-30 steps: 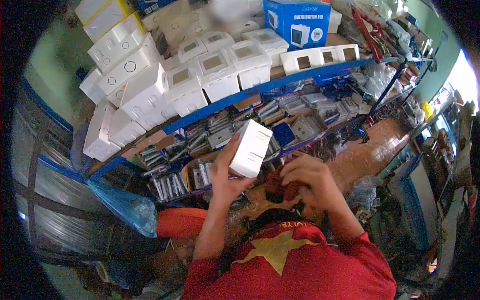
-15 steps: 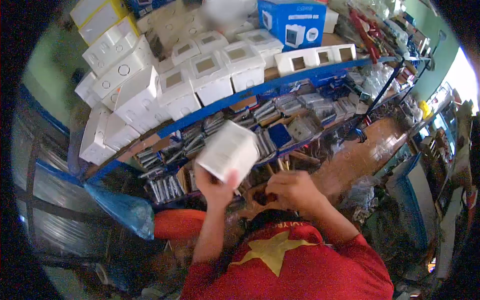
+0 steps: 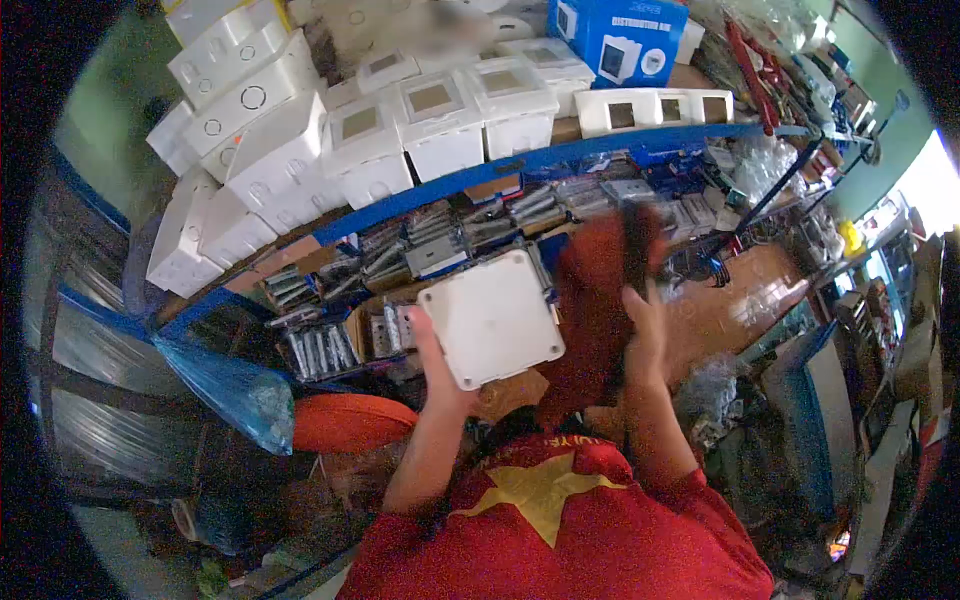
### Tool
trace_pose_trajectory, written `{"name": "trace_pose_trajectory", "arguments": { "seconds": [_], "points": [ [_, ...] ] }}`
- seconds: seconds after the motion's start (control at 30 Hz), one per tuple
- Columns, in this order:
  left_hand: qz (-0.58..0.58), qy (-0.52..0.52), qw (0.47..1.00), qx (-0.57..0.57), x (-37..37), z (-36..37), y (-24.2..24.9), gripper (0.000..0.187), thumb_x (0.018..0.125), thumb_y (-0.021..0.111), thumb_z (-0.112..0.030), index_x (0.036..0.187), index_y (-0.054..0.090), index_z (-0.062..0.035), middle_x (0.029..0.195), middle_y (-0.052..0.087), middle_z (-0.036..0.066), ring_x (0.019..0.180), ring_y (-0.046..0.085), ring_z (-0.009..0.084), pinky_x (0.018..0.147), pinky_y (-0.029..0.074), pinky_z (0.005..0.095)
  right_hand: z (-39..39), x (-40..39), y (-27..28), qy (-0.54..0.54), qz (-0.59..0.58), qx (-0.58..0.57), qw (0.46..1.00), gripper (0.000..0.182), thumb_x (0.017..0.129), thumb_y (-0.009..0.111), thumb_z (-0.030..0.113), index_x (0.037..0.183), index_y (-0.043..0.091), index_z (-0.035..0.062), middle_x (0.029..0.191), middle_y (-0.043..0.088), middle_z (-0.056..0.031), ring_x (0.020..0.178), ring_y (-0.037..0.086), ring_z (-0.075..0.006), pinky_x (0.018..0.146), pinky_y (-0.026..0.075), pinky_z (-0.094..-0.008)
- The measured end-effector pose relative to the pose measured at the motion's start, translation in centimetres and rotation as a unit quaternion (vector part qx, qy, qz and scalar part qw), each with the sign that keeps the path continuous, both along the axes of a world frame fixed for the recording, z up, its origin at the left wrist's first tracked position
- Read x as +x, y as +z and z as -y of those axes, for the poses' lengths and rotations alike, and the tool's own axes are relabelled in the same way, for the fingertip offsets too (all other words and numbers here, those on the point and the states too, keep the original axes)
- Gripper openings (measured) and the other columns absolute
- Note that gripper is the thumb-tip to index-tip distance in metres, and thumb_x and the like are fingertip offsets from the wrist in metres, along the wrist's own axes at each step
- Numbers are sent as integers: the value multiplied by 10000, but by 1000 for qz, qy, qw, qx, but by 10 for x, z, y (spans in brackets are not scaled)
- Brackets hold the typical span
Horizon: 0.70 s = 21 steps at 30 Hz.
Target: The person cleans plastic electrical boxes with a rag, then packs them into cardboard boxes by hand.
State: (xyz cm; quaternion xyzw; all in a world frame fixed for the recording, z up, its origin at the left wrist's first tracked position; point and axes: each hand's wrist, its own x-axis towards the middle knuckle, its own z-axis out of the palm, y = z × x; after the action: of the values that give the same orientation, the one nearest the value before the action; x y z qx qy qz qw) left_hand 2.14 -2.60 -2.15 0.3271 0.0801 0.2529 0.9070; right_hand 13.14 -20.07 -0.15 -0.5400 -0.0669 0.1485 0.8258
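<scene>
My left hand [image 3: 442, 372] grips a square white junction box [image 3: 492, 320] along its left and lower edge. The box's flat face, with a round recess at each corner, is turned up toward me. To the right of it, my right hand [image 3: 648, 335] is raised and closed on a dark red cloth [image 3: 592, 300]. The cloth is smeared by motion, with a dark strip near its top, and it hangs down beside the box.
A blue-edged shelf [image 3: 450, 175] holds rows of white enclosures [image 3: 440, 135] and a blue carton [image 3: 618, 45]. Below it lie packed metal parts [image 3: 320, 350]. On the left are a blue plastic bag [image 3: 235, 390] and an orange-red object [image 3: 350, 422].
The white box has turned so its square face shows, and it sits slightly lower and to the right. My right hand has risen with the dark red cloth, now spread into view.
</scene>
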Motion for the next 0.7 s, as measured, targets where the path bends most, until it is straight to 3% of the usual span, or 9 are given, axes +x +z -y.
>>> {"name": "trace_pose_trajectory", "arguments": {
  "seconds": [0.03,0.1,0.17,0.23,0.3,0.33,0.4,0.57,0.7],
  "points": [
    [-26,24,999,13,1,10,-4,715,928,363,-623,1377,381,-67,1304,525,113,1168,539,257,996,430,408,-14,-7,10,119,46,77,989,596,931,539,243,1412,318,-31,1351,465,-127,1219,460,-210,1031,348,-318],
    [-72,73,994,42,4,23,-9,726,935,428,-570,1439,272,-70,1329,491,117,1200,510,261,1002,421,417,-29,-18,-2,113,257,-66,958,629,935,568,241,1431,285,-23,1373,445,-122,1240,434,-200,1031,341,-302],
    [41,-31,996,78,-6,14,16,738,932,529,-440,1481,160,-113,1378,425,120,1262,448,264,1015,414,413,-38,-9,-3,110,276,-61,953,583,906,622,199,1380,371,-30,1289,519,-113,1152,497,-174,976,389,-290],
    [51,-62,985,153,-12,10,19,878,873,647,-367,1506,72,-167,1431,363,115,1295,409,277,1026,408,425,-38,-10,-1,115,238,-85,961,516,866,679,159,1295,469,-34,1176,591,-95,1043,552,-147,908,437,-277],
    [98,-73,986,115,-6,8,6,966,831,699,-319,1511,24,-197,1445,343,107,1299,402,285,1031,405,436,-36,-13,10,124,161,-132,970,427,815,740,121,1179,580,-37,1034,661,-69,913,599,-120,828,482,-261],
    [106,-69,986,105,-5,10,3,994,819,713,-300,1512,7,-212,1448,338,104,1299,402,287,1032,404,440,-44,-17,8,76,151,-105,980,306,775,780,126,1007,660,-33,870,687,-31,771,612,-90,733,505,-248],
    [105,-56,988,94,-7,15,3,1033,803,729,-268,1512,-21,-239,1451,334,98,1296,404,290,1034,405,446,-46,-19,-2,76,105,-109,986,313,767,785,122,1011,661,-30,884,687,-42,777,611,-92,727,503,-250],
    [11,32,996,80,-20,26,11,776,889,580,-298,1500,127,-144,1415,359,121,1241,450,275,1019,400,405,-52,-31,-31,62,125,-210,968,328,800,760,208,1001,658,-30,897,688,-60,783,608,-114,728,489,-263],
    [-19,160,956,246,-17,24,23,648,900,489,-299,1443,251,-37,1313,470,144,1211,476,253,1027,365,368,-42,-22,-29,93,214,-190,954,348,836,720,225,1062,639,-27,916,675,-47,822,584,-106,757,480,-274]
  ]
}}
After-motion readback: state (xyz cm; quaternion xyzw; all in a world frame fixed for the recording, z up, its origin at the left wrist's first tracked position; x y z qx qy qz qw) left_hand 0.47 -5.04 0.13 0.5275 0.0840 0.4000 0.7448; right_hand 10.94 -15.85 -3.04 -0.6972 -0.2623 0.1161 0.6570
